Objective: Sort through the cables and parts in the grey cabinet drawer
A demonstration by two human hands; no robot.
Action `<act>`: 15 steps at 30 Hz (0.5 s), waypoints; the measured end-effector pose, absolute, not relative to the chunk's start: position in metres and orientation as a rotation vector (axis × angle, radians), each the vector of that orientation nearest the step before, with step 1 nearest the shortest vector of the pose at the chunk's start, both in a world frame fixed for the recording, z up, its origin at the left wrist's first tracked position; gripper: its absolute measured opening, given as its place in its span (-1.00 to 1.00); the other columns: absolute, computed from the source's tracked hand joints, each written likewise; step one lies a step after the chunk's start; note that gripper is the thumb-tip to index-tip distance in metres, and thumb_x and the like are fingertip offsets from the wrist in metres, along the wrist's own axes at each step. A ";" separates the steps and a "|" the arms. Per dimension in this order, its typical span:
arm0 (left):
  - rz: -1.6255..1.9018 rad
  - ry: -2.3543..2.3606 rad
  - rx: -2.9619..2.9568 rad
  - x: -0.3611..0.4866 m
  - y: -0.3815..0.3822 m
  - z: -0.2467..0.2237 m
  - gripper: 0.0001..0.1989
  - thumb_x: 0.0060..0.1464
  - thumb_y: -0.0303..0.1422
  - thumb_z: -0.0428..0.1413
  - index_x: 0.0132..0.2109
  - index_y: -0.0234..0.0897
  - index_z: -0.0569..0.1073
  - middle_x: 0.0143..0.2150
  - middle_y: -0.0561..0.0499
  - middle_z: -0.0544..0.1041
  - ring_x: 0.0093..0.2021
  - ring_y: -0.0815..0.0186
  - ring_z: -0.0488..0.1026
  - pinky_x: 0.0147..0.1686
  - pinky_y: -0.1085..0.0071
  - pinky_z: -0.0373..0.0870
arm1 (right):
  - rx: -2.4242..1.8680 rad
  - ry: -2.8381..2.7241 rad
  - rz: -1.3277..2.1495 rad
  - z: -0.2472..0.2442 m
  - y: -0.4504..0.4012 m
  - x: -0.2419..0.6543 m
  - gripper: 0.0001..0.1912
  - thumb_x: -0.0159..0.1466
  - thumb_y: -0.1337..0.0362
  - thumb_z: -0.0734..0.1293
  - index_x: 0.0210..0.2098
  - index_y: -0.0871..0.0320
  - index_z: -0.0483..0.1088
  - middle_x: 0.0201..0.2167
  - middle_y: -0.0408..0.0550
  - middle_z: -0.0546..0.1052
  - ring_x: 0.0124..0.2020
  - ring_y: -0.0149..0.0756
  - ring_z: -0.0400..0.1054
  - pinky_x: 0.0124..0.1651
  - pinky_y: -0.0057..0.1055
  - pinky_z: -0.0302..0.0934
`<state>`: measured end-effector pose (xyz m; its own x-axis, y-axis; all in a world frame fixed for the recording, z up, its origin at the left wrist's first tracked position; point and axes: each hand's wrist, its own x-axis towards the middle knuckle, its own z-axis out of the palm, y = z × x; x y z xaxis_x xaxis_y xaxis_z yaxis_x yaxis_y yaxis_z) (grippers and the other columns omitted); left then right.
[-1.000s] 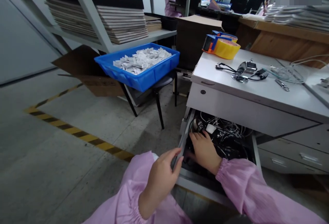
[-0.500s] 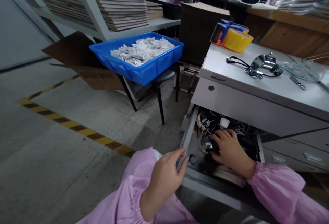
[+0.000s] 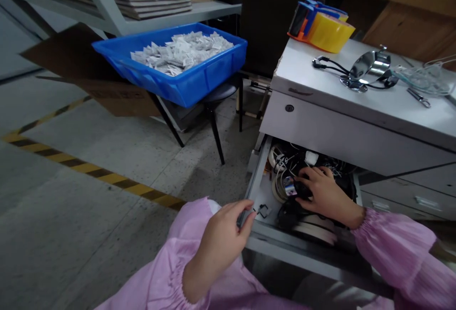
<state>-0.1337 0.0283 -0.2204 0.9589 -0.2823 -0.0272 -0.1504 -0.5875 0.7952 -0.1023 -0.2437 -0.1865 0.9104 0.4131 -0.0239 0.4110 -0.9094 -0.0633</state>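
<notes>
The pulled-out drawer (image 3: 281,239) holds a jumble of black and white cables (image 3: 285,163) and other small items. Over its left side wall, my left hand (image 3: 223,236) curls its fingers and thumb around the edge near the front corner. Inside, my right hand (image 3: 327,196) reaches down with fingers and thumb around a dark, rounded black object (image 3: 302,189), whose kind is mostly hidden. Beside those fingertips lies a small shiny piece (image 3: 289,187). A pale, flat curved item (image 3: 315,229) sits below the right hand, and a small black clip-like part (image 3: 263,211) lies near the left one.
On the white cabinet top (image 3: 302,77) are a yellow tape roll in a dispenser (image 3: 327,30), a chrome cup-like part with a black cable (image 3: 370,68) and clear tubing (image 3: 427,79). A blue tray (image 3: 213,75) of white packets rests on a stool (image 3: 215,129). A cardboard box (image 3: 121,96) stands behind.
The view has tilted down and shifted slightly. My right hand stays in the drawer around the black object, its fingers a little shifted. My left hand remains at the drawer's edge.
</notes>
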 end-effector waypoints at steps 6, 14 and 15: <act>-0.212 -0.349 2.202 -0.129 0.034 -0.222 -0.74 0.10 -0.35 0.00 -0.11 -0.16 0.53 -0.14 -0.05 0.59 -0.20 0.15 0.53 -0.18 0.25 0.48 | -2.970 -0.677 0.062 -0.185 -0.255 -0.102 -0.58 0.06 0.24 0.37 -0.07 0.17 0.43 -0.08 0.09 0.44 -0.08 -0.07 0.33 0.08 -0.01 0.02; -0.205 -0.430 2.151 -0.088 0.039 -0.205 -0.73 0.13 -0.28 -0.01 -0.11 -0.16 0.53 -0.12 -0.04 0.58 -0.15 0.15 0.51 -0.11 0.24 0.45 | -2.897 -0.711 0.111 -0.184 -0.264 -0.101 -0.61 0.07 0.25 0.36 -0.08 0.12 0.42 -0.05 0.09 0.43 -0.03 -0.07 0.33 0.11 0.02 0.01; -0.164 -0.445 2.156 -0.077 0.036 -0.201 -0.72 0.14 -0.29 -0.03 -0.10 -0.17 0.52 -0.10 -0.05 0.57 -0.11 0.14 0.50 -0.07 0.23 0.43 | -2.890 -0.726 0.129 -0.185 -0.259 -0.101 -0.61 0.08 0.26 0.36 -0.07 0.13 0.42 -0.05 0.09 0.43 -0.02 -0.08 0.32 0.13 0.03 0.00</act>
